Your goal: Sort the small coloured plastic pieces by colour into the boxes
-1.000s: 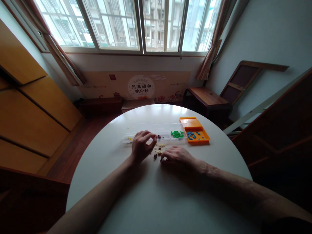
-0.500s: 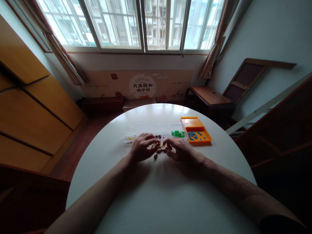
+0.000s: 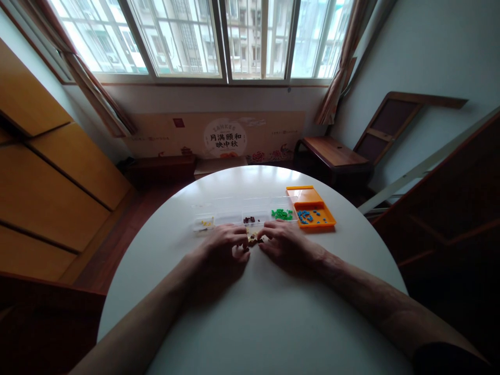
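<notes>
Left hand: fingers curled, thumb apart below them; cannot tell if anything is held.
Right hand: fingertips bent down at the loose pieces; cannot tell if they pinch one.
Loose pieces: yellowish and brown, on the table between the hands.
Clear tray: just beyond the hands, holding yellow, brown and green pieces.
Orange box: beyond the right hand, rightward, with blue pieces.

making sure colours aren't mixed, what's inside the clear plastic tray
The clear tray holds yellow pieces at left, dark brown pieces near the middle and green pieces at right. The left hand and right hand partly cover its near edge; nothing behind them shows.
</notes>
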Demonstrator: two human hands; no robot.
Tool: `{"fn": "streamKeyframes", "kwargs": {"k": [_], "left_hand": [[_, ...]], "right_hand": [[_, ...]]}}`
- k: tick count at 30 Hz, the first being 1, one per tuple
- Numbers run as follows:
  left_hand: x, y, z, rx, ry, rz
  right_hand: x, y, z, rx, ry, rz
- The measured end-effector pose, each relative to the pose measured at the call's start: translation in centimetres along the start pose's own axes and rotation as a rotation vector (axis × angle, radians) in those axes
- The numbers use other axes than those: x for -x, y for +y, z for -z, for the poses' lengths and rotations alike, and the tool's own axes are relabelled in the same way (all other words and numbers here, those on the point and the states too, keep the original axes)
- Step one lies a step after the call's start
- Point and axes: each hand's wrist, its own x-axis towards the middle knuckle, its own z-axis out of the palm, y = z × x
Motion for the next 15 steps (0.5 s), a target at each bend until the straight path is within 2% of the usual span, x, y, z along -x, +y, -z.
{"fn": "streamKeyframes", "kwargs": {"k": [7,12,15], "left_hand": [[0.2,-0.4,-0.2,0.042,0.025,-0.017],[0.1,-0.3,0.4,0.09,0.061,-0.039],[0.2,-0.2,1.4,0.126,0.001,-0.014]], "right_hand": [[-0.2,0.2,-0.4,0.0,0.01,0.006],[-0.3,0.0,-0.4,0.028,0.019,0.022],[-0.3,0.0,-0.5,0.024,0.044,0.046]]}}
